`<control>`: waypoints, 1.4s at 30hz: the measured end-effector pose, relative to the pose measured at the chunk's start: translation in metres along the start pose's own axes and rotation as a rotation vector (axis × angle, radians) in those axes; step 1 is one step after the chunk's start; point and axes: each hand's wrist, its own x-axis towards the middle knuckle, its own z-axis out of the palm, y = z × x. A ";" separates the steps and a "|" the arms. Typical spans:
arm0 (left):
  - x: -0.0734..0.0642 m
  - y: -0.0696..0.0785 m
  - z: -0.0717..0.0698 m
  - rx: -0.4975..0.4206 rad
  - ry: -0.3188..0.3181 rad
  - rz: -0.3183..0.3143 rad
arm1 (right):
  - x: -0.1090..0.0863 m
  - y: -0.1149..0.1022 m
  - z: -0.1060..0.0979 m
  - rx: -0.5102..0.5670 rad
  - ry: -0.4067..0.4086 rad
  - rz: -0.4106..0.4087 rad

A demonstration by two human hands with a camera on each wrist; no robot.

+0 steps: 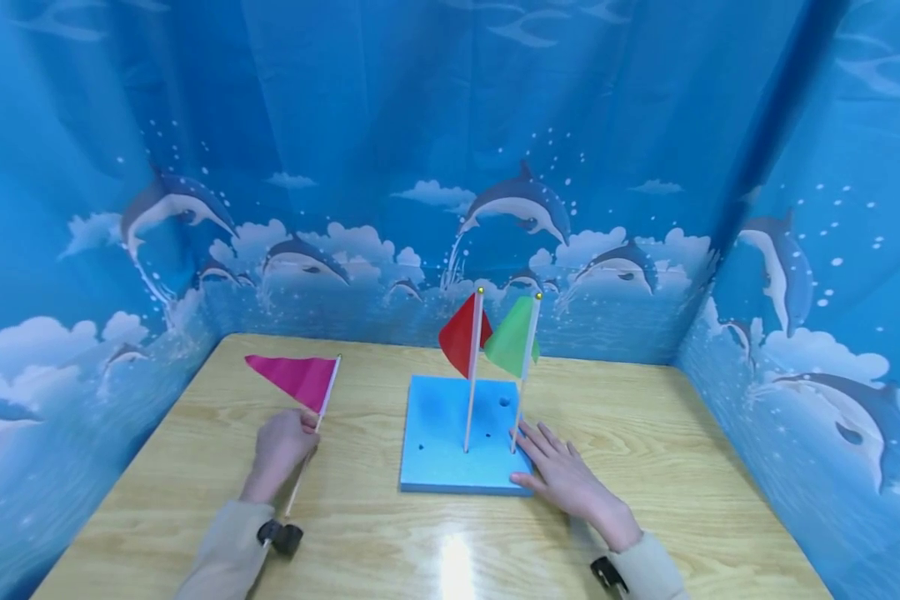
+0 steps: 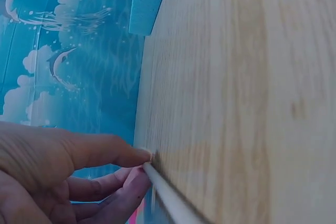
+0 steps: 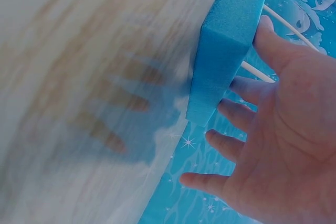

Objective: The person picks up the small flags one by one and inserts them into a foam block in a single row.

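Observation:
My left hand (image 1: 283, 442) pinches the thin white stick of a magenta pennant flag (image 1: 300, 379) between thumb and fingers. The flag is low over the table, its pennant pointing left; in the left wrist view its stick (image 2: 173, 203) runs close along the wood. To the right is a blue foam block (image 1: 438, 471) with several small holes in its top. A red flag (image 1: 460, 337) and a green flag (image 1: 510, 340) stand upright in it. With fingers spread, my right hand (image 1: 562, 475) touches the block's right edge, beside the green flag's stick.
All of this is on a light wooden table (image 1: 360, 533). A blue curtain (image 1: 345, 167) printed with dolphins and clouds encloses its back and sides. Both wrists carry a small black camera (image 1: 281, 536) on a strap.

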 end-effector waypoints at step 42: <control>0.006 0.122 0.027 -0.870 0.180 0.391 | 0.000 0.000 0.000 0.015 -0.023 0.023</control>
